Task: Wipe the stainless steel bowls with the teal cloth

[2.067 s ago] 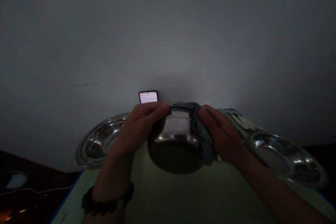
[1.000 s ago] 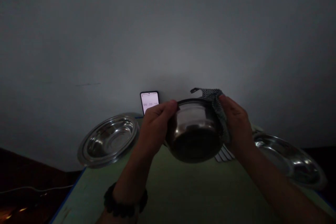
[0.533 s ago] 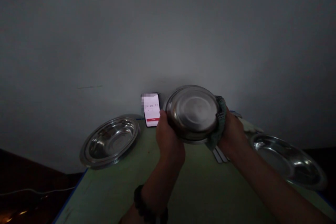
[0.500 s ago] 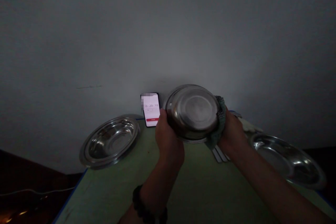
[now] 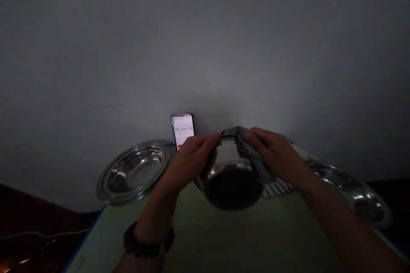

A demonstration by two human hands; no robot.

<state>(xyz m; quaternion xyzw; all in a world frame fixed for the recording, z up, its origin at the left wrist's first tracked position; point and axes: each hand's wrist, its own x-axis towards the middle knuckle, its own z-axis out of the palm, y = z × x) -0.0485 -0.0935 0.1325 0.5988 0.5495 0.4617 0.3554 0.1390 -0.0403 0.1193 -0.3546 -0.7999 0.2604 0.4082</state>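
A small steel bowl (image 5: 231,181) hangs above the green table (image 5: 208,239), its rounded bottom turned toward me. My left hand (image 5: 192,160) grips the bowl's left rim with curled fingers. My right hand (image 5: 275,155) presses a dark checked cloth (image 5: 248,151) against the bowl's upper right side. A dark bead bracelet (image 5: 145,241) circles my left wrist.
A wide steel dish (image 5: 133,172) rests at the table's far left corner, another steel dish (image 5: 352,194) at the right edge. A lit phone (image 5: 183,130) leans on the grey wall (image 5: 205,51). Pale strips (image 5: 277,187) lie under my right hand. Dark floor lies to the left.
The bowl, tipped up with its base facing me half a second ago, has come down and tilted back. My right hand with the cloth has moved onto the upper rim.
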